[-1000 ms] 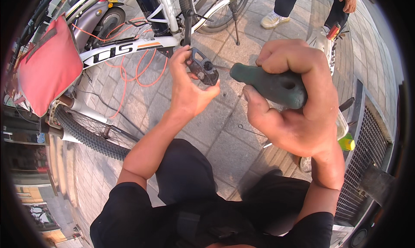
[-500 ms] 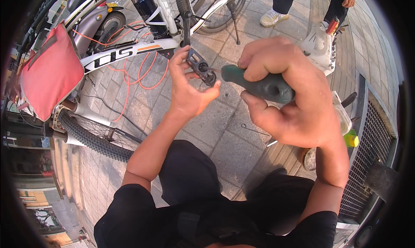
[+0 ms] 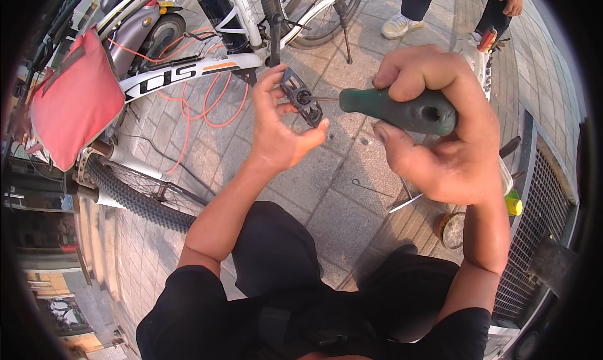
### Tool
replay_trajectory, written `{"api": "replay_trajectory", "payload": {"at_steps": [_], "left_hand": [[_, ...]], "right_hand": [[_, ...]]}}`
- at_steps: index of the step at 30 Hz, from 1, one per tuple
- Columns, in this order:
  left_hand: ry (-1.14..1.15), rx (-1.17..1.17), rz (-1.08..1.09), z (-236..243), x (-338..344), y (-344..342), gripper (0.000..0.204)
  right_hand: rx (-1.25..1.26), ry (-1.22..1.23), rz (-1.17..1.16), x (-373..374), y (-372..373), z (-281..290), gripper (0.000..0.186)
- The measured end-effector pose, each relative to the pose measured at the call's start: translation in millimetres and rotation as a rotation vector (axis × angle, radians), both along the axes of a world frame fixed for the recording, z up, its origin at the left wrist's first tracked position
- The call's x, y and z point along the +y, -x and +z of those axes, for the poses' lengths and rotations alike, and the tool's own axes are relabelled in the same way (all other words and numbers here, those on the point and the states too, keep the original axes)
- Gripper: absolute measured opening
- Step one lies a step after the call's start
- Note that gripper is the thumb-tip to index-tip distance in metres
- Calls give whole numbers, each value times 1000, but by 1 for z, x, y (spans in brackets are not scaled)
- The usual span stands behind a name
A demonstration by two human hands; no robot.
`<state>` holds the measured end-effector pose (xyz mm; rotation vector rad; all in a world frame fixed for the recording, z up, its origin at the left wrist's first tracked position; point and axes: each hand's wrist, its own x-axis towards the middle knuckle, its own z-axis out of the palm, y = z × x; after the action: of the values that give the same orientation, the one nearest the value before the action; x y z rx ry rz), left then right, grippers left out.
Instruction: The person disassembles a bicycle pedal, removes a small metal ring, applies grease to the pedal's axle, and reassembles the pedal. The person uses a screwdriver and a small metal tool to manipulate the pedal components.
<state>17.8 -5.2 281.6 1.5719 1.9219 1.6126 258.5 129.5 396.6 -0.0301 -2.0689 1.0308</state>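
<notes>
My left hand grips a black bicycle pedal by its edges, thumb below and fingers behind it. The pedal hangs beside the crank arm of a white bicycle; whether it is fixed to the crank I cannot tell. My right hand is closed around the dark green handle of a screwdriver. The thin shaft points left, and its tip reaches the round opening in the middle of the pedal. The exact contact at the tip is too small to make out.
A red bag hangs at the bicycle's front, above the front tyre. Orange cable loops over the paving. At right stand a metal grate, a round tin and a yellow-capped bottle. Another person's shoe is at the top.
My right hand has drawn the screwdriver rightward and slightly up, showing more of its shaft. The pedal and my left hand have shifted slightly right in the picture.
</notes>
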Motion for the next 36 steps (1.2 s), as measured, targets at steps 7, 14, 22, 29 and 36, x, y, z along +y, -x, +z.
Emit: {"api": "replay_trajectory", "payload": {"at_steps": [7, 14, 22, 29, 36], "left_hand": [[0, -82, -7, -2, 1, 2, 109], [10, -112, -6, -3, -1, 1, 107], [9, -53, -32, -4, 2, -1, 106], [3, -67, -38, -3, 2, -2, 106], [-2, -69, -54, -3, 2, -1, 105]], "right_hand": [[77, -70, 31, 3, 1, -2, 43], [67, -159, -12, 2, -3, 3, 45], [84, -155, -25, -7, -4, 6, 46], [77, -172, -45, -5, -5, 5, 44], [112, -178, -17, -4, -6, 8, 44]]}}
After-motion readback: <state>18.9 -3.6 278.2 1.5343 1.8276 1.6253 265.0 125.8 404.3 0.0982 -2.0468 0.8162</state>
